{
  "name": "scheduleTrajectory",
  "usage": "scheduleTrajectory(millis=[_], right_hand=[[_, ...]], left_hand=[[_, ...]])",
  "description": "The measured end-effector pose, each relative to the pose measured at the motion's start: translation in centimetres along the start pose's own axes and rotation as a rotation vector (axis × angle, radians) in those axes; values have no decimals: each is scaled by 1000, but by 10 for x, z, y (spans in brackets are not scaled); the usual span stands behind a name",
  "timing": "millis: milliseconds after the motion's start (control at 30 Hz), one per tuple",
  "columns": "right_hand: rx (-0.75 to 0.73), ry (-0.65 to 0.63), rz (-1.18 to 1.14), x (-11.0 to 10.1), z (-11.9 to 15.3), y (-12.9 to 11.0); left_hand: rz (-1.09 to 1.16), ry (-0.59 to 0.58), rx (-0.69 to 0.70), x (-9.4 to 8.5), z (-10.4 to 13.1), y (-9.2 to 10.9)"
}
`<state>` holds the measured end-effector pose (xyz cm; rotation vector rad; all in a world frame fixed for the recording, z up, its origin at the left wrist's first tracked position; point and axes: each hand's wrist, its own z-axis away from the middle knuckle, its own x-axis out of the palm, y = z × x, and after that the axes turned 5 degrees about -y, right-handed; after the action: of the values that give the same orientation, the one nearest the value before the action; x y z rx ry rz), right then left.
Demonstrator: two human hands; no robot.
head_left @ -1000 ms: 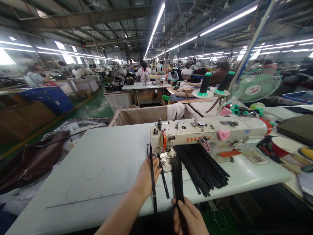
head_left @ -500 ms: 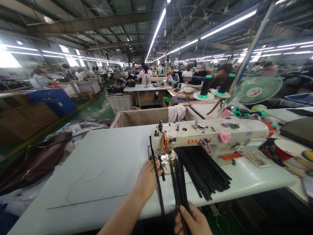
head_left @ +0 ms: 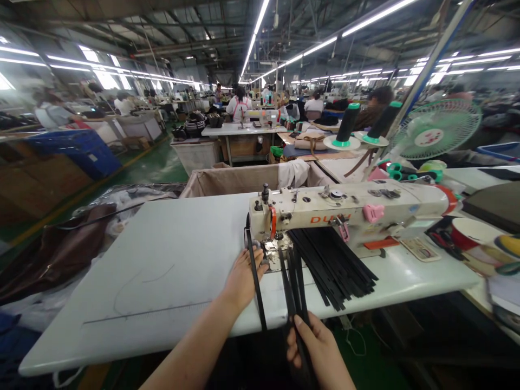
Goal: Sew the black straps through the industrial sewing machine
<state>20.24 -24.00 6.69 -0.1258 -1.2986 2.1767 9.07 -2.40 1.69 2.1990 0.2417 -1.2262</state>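
Observation:
My left hand (head_left: 242, 275) lies with fingers stretched out beside the needle plate (head_left: 273, 253) of a cream sewing machine (head_left: 300, 208). A long narrow black strip (head_left: 259, 295) runs over the back of its fingers and down past the table's front edge. Whether anything lies under the fingertips is hidden. Below the front edge, my right hand (head_left: 314, 344) is closed around several black strips (head_left: 298, 287), whose upper ends reach toward the machine's needle area. To their right, a fanned pile of black strips (head_left: 335, 268) rests under the machine arm.
The pale worktable (head_left: 170, 254) extends left, with loose thread and a ruler line on it. A cloth-lined bin (head_left: 227, 181) stands behind it. Thread cones (head_left: 348, 124), a green fan (head_left: 439, 130) and tape rolls (head_left: 477, 233) are on the right. Other people work farther back.
The camera view has shifted, so the table sits higher in the picture. A short black strip end beside my left fingers no longer shows. My right hand keeps its hold on the strips.

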Motion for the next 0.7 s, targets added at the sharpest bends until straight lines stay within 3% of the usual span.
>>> scheduleTrajectory(millis=[700], right_hand=[[0,-11,43,0,-3,3]], left_hand=[[-26,-10,-13,2,0,-1]])
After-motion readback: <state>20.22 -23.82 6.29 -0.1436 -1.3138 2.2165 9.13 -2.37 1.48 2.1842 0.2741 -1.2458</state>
